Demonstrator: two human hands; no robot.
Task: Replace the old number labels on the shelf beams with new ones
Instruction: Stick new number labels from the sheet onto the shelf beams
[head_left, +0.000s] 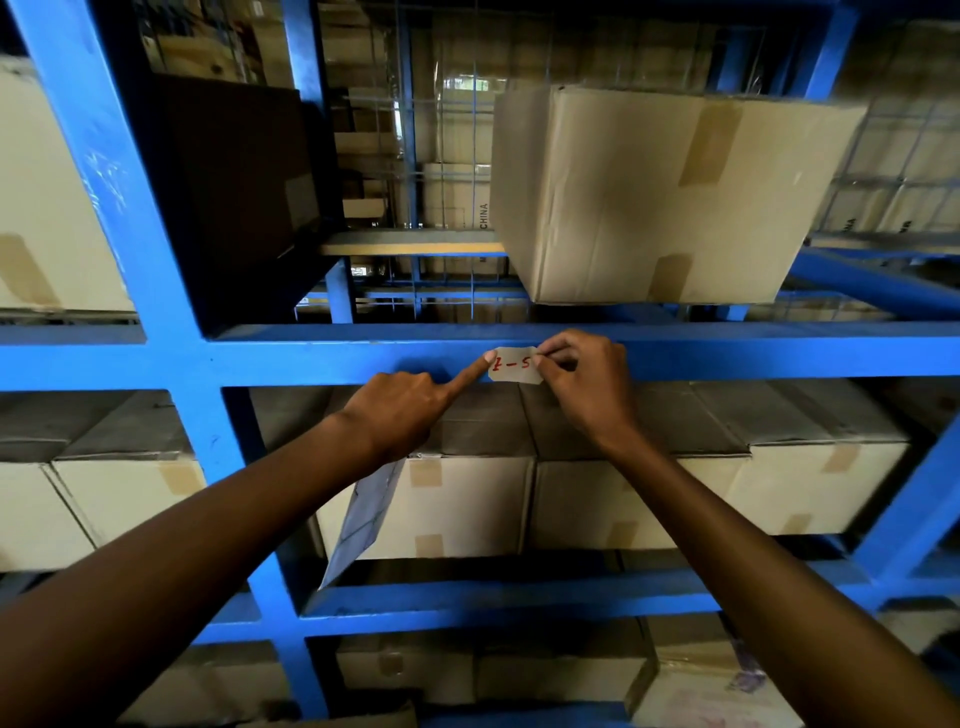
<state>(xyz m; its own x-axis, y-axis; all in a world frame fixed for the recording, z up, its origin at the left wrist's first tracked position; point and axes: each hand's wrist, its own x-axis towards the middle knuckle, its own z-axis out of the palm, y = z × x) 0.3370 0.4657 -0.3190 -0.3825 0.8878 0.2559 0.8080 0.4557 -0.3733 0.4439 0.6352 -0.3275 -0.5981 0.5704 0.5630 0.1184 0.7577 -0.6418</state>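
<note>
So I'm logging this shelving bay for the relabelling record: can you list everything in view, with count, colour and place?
Label: one, white with red handwriting, on the front of the middle beam.
Shelf frame: one, blue, beams and uprights across the whole view.
Large carton: one, tan, taped, on the shelf above the label.
Dark box: one, dark brown, upper shelf at left.
Cartons: several, pale tan, in rows on the lower shelves; exact count unclear.
Paper sheet: one, white with ruled lines, hanging below the left hand.
Wire mesh: grey, behind the upper shelf.
Left hand: index finger pressing the label's left edge.
Right hand: fingers pinching the label's right edge.
</note>
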